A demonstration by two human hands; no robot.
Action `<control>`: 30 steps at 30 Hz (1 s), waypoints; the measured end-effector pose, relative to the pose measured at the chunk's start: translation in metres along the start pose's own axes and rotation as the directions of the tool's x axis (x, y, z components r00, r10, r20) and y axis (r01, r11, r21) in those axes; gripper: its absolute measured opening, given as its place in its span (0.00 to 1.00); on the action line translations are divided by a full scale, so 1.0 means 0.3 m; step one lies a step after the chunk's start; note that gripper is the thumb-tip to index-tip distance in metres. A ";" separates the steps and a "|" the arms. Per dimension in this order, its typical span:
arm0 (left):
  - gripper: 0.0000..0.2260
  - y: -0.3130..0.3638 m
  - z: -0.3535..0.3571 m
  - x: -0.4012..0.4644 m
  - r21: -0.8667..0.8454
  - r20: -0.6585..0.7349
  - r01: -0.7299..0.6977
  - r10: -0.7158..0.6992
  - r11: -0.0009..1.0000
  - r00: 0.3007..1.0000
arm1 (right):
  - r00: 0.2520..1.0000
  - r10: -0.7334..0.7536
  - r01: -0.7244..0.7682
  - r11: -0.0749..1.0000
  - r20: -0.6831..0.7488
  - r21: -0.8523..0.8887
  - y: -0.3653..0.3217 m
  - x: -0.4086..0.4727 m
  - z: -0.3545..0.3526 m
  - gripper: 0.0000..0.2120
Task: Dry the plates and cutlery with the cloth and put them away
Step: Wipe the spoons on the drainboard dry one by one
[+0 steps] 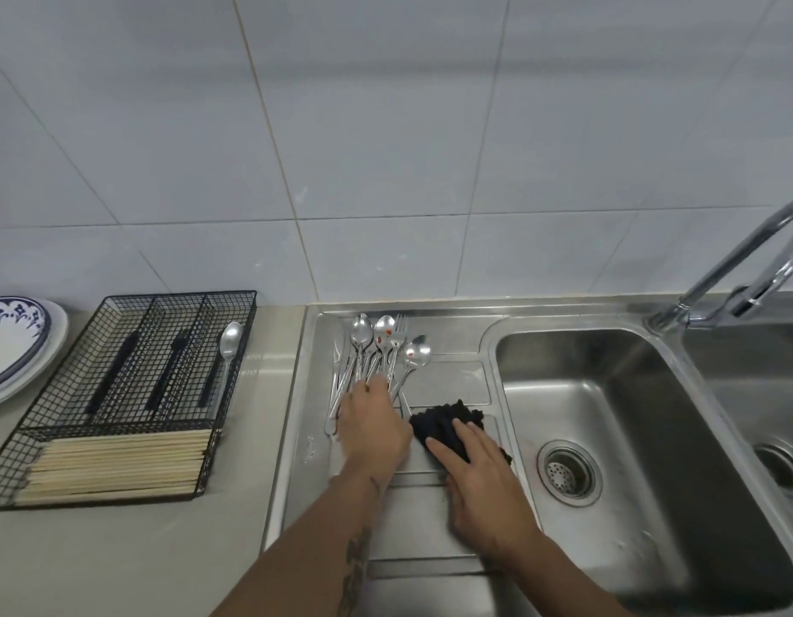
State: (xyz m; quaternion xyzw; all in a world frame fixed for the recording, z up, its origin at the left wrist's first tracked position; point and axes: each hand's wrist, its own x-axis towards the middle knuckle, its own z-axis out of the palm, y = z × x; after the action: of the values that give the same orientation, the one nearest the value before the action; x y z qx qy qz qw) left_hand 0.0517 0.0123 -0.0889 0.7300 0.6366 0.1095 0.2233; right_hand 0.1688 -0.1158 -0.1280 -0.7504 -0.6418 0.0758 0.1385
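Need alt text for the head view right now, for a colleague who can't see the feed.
Left hand reaches onto a pile of spoons and forks on the steel draining board; right hand rests on a black cloth. Left: wire cutlery tray, plates.

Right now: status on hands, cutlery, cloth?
Left hand reaching onto cutlery pile on drainboard, grip unclear. Right hand flat on black cloth. One spoon in wire tray. Nothing blocking.
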 end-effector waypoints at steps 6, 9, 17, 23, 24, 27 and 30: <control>0.19 0.009 -0.006 -0.006 0.105 0.049 0.007 -0.013 0.994 0.999 | 0.999 -0.012 0.015 0.998 -0.053 0.064 0.017 -0.012 -0.009 0.35; 0.19 0.012 -0.016 -0.018 0.132 0.066 0.012 -0.021 0.991 0.998 | 0.997 0.020 -0.013 0.996 -0.077 0.092 0.020 -0.014 -0.026 0.32; 0.16 -0.010 -0.069 -0.049 0.066 0.119 0.021 -0.029 0.998 0.993 | 0.979 0.105 -0.063 0.971 -0.176 0.231 0.038 -0.023 -0.053 0.25; 0.15 -0.036 -0.104 -0.109 0.043 0.170 0.031 -0.037 0.999 0.985 | 0.960 0.141 -0.063 0.951 -0.242 0.304 -0.031 0.008 -0.111 0.24; 0.14 -0.033 -0.104 -0.117 0.038 0.179 0.034 -0.040 0.999 0.983 | 0.958 0.133 -0.051 0.951 -0.253 0.305 -0.039 0.015 -0.113 0.23; 0.11 -0.040 -0.124 -0.155 0.001 0.202 0.027 -0.026 1.000 0.979 | 0.962 0.072 0.000 0.964 -0.263 0.265 -0.076 0.020 -0.117 0.23; 0.09 -0.037 -0.152 -0.187 -0.058 0.202 -0.004 0.015 0.998 0.979 | 0.975 0.020 0.021 0.983 -0.220 0.180 -0.113 0.019 -0.132 0.25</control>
State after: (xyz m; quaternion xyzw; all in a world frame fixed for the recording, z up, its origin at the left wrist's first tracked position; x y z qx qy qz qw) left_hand 0.0123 -0.0331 -0.0472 0.7337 0.6037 0.0540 0.3071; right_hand 0.1493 -0.1100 -0.0797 -0.7383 -0.6131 0.0499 0.2768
